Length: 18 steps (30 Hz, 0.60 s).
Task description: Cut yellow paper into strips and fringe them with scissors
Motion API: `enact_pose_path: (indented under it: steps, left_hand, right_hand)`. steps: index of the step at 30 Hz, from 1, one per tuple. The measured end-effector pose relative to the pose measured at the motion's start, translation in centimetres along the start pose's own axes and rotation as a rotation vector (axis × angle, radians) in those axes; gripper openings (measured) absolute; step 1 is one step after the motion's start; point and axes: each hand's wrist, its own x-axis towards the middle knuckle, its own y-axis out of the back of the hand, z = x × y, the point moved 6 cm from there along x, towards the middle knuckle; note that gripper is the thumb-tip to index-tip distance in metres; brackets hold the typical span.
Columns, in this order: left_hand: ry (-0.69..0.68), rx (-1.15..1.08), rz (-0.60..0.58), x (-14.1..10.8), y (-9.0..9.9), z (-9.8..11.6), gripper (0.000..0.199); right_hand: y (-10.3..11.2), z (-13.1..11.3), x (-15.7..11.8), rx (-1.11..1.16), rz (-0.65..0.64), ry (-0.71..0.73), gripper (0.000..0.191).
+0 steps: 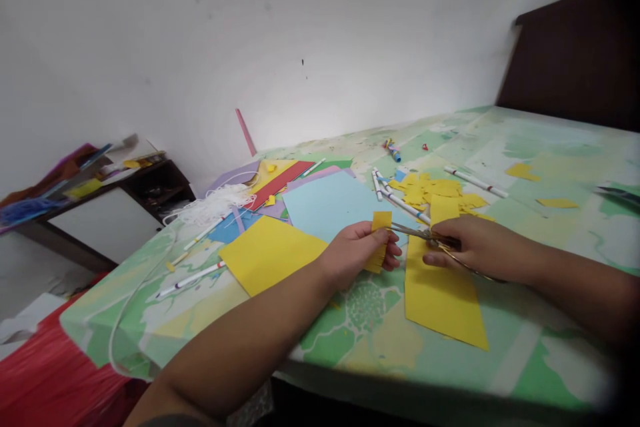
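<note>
Strip (382,219) and scissors (411,231), over table (370,357)

Left hand (354,252): fingers pinched closed on the strip, lower part fringed. Right hand (473,245): curled around the scissors' handles, blade tips at the strip's edge. Below the right hand: 1 yellow sheet (443,293). Beyond: yellow scraps (425,188) beside white pens (407,206).
</note>
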Motion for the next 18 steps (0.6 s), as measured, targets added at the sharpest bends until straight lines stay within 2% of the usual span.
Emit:
enact_pose_path:
  steps: [10,18]
  left_hand:
    - [-0.055,0.114,-0.046,-0.01,-0.14,-0.06,0.018]
    - [-0.051,0.188,-0.026,-0.13,-0.65,0.10,0.016]
  right_hand:
    - [-0.20,-0.67,-0.29,-0.045,-0.034,-0.011,0.047]
    - [-0.55,-0.55,-0.18,-0.051,-0.032,-0.014,0.048]
